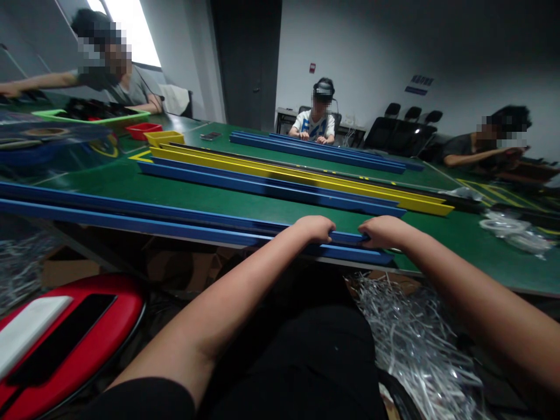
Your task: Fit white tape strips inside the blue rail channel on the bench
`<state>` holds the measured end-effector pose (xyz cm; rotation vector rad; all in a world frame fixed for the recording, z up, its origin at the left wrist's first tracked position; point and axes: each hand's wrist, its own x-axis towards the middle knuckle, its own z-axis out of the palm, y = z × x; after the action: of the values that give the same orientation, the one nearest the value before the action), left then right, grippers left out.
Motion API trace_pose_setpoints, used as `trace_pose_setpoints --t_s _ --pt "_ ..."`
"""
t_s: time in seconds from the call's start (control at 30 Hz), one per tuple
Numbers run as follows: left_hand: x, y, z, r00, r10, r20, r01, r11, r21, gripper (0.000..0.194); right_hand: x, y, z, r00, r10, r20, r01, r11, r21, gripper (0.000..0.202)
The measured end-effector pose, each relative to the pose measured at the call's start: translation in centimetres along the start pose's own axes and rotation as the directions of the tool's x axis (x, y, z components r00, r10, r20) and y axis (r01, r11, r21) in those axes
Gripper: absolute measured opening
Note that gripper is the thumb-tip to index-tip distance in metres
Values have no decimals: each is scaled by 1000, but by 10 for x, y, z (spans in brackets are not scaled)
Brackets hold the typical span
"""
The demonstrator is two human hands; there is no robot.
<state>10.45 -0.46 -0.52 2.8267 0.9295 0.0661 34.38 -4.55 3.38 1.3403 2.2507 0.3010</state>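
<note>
A long blue channel [175, 219] lies along the near edge of the green table, with a thin dark strip [236, 224] running inside it. Near the channel's right end, my left hand [315, 229] is closed, its fingertips pinching down at the dark strip. A short gap to the right, my right hand [384, 231] is also closed, thumb and fingers pinched on the strip close to its end. The fingertips of both hands are partly hidden by the hands themselves and the channel wall.
Beyond lie another blue channel [262, 185], a yellow channel [280, 169] and more blue channels [315, 153]. Small red [143, 130] and yellow bins [164, 138] stand left. Plastic bags [516, 230] lie right. A red stool [126, 297] and shredded strips [415, 338] are below. Three people sit around.
</note>
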Motion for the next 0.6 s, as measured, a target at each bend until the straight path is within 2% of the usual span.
trace_pose_setpoints --t_s 0.37,0.47,0.6 --pt "3 -4 3 1000 6 13 -6 1000 -3 37 34 -49 -30 991 -112 -78 121 986 114 43" --pt "3 -3 2 1000 -12 19 12 1000 9 38 37 -52 -32 990 -113 -87 123 984 127 46" --pt "0 0 0 1000 -24 15 24 1000 16 33 25 -40 -19 996 -63 -70 72 987 141 38"
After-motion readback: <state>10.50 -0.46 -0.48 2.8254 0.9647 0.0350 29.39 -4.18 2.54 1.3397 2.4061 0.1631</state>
